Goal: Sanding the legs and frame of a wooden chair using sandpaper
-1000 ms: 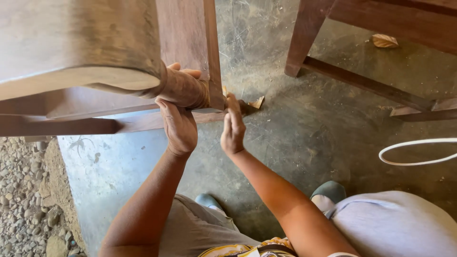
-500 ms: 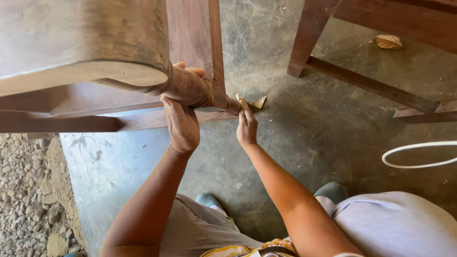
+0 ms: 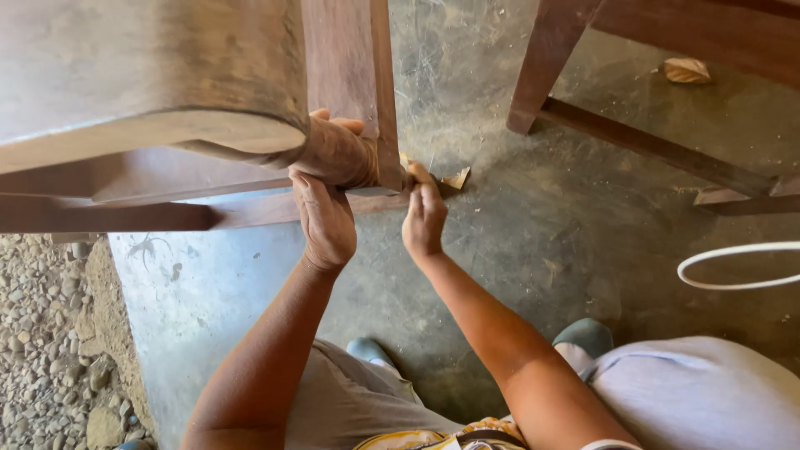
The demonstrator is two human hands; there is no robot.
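The right hand [image 3: 425,218] has shifted to the chair leg [image 3: 350,83], pinching sandpaper [image 3: 454,178]; the left hand [image 3: 325,212] grips the rail — fingers could scrape there.

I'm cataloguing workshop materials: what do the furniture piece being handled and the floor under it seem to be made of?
The furniture piece looks like solid reddish-brown wood, matte and dusty, with visible grain and no gloss. The left hand grips its rounded part; the right hand touches its lower edge. The floor looks like bare grey concrete, scuffed and stained.
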